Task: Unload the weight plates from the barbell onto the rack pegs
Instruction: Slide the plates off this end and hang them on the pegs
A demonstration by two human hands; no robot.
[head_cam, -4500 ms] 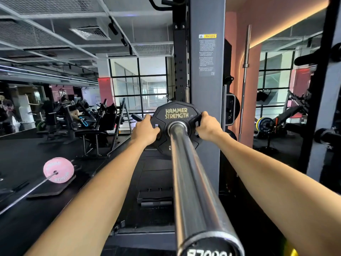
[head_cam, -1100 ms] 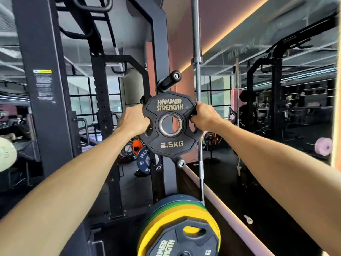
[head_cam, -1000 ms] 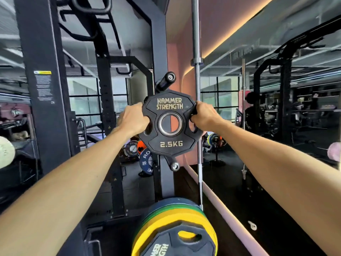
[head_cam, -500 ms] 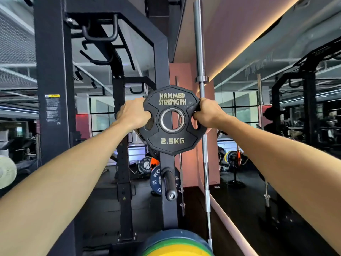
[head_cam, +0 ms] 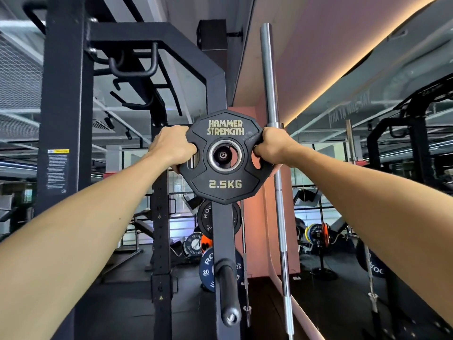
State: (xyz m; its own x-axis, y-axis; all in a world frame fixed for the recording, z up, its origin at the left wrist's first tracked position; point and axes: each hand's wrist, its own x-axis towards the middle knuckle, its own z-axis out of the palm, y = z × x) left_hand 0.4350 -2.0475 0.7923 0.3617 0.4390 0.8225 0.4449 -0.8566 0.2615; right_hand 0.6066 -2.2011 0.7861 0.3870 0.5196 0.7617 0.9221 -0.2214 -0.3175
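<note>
The left hand (head_cam: 172,146) and right hand (head_cam: 272,147) each curl around a side grip of the black weight plate (head_cam: 225,182), fingertips hidden behind it. The plate is upright before the rack post (head_cam: 224,241); a peg end (head_cam: 222,155) shows through its hole, the rest hidden. A lower peg (head_cam: 228,294) juts forward beneath.

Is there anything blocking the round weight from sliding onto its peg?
Nothing visible. Both hands, left and right, hold the weight with its hole lined up on the peg end.
</note>
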